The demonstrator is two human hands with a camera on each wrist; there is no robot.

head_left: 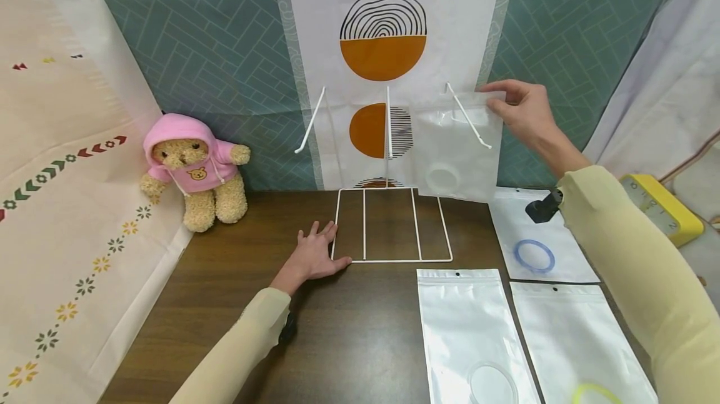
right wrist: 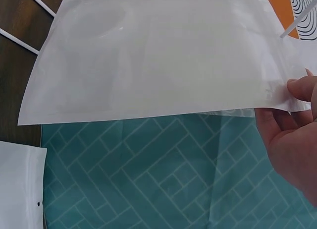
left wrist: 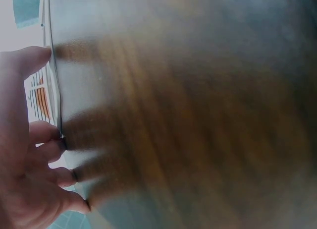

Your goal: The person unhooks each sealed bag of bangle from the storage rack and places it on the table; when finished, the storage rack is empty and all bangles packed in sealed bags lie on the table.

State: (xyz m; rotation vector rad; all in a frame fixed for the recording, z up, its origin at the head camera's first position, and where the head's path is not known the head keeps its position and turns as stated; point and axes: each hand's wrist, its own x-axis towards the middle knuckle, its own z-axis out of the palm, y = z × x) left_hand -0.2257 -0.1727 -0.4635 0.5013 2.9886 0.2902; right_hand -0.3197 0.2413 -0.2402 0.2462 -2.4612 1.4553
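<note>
My right hand (head_left: 525,110) pinches a pale zip bag (head_left: 458,160) by its upper right corner, thumb in front and fingers behind. A faint ring shape shows low in the bag. The bag hangs upright at the right prong (head_left: 469,117) of a white wire rack (head_left: 394,261), and the prong crosses the bag's face in the head view. In the right wrist view the bag (right wrist: 163,60) spans the upper part, with the thumb on its edge. My left hand (head_left: 315,254) lies with fingers spread at the rack base's front left corner, fingertips (left wrist: 42,54) at the wire.
Three more zip bags lie on the right of the table: one with a blue ring (head_left: 534,256), one with a clear ring (head_left: 494,384), one with a yellow ring (head_left: 596,394). A teddy bear in a pink hoodie (head_left: 194,166) sits left. A yellow clock (head_left: 664,209) stands at right.
</note>
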